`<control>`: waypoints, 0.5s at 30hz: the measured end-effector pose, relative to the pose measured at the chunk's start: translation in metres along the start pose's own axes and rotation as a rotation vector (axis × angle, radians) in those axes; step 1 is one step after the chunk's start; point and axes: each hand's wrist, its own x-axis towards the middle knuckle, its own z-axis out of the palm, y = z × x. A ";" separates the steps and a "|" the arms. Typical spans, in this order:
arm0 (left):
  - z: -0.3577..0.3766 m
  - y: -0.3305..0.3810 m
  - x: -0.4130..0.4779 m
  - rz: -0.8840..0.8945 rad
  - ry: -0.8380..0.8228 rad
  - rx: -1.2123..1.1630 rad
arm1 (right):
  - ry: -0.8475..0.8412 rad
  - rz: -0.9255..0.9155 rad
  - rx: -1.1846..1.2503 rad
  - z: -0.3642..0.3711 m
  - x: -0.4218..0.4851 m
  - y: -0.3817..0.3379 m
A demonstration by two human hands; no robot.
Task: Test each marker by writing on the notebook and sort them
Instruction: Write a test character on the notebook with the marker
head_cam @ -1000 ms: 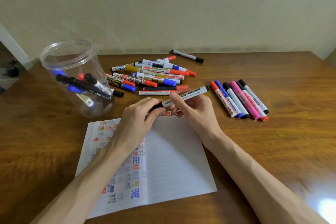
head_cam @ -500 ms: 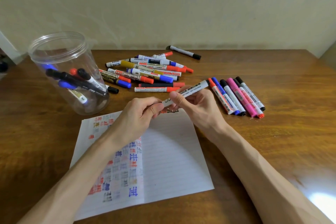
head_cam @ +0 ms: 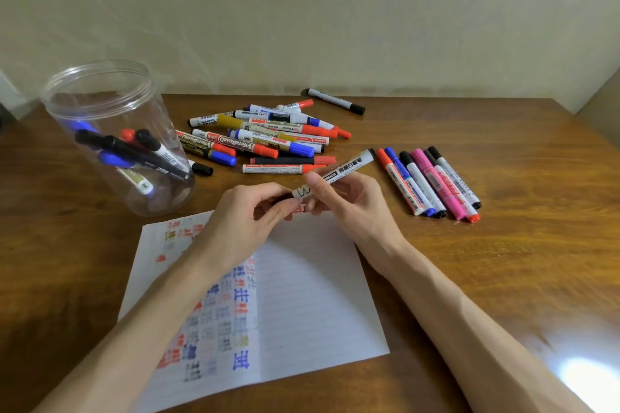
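The notebook (head_cam: 312, 295) lies nearest, its left page full of scribbles. Over its far edge, the left hand (head_cam: 241, 221) pinches the marker's (head_cam: 342, 169) near end and the right hand (head_cam: 349, 201) pinches its barrel. Beyond lie a marker pile (head_cam: 268, 141), a row (head_cam: 432, 184) to the right and a jar (head_cam: 157, 191) to the left.

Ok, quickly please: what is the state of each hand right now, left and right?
Left hand: pinches the lower end of the white marker.
Right hand: grips the barrel of the same marker.
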 end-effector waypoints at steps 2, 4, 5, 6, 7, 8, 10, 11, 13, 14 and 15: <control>0.001 0.000 -0.001 0.038 0.045 0.063 | 0.043 -0.005 -0.043 0.005 -0.001 0.000; 0.003 0.000 -0.003 0.106 0.045 0.116 | 0.083 -0.014 -0.066 0.006 -0.001 -0.001; 0.005 0.001 -0.003 0.127 0.045 0.140 | 0.091 -0.016 -0.077 0.006 0.000 -0.001; 0.006 0.002 -0.003 0.130 0.045 0.151 | 0.094 -0.013 -0.085 0.004 0.000 -0.001; 0.007 0.002 -0.002 0.119 0.041 0.148 | 0.091 -0.010 -0.091 0.002 -0.001 -0.001; 0.007 0.002 -0.002 0.103 0.032 0.139 | 0.086 -0.007 -0.094 0.001 -0.001 -0.002; 0.007 0.002 0.001 0.069 -0.004 0.114 | 0.076 -0.009 -0.098 -0.002 0.000 -0.003; 0.007 0.002 0.003 0.056 -0.023 0.099 | 0.073 -0.011 -0.102 -0.003 0.000 -0.003; 0.006 0.002 0.004 0.038 -0.047 0.064 | 0.067 -0.014 -0.109 -0.004 0.001 -0.003; 0.006 0.002 0.003 0.031 -0.056 0.049 | 0.062 -0.013 -0.113 -0.003 0.000 -0.003; 0.006 0.002 0.003 0.027 -0.063 0.037 | 0.055 -0.014 -0.116 -0.003 0.000 -0.003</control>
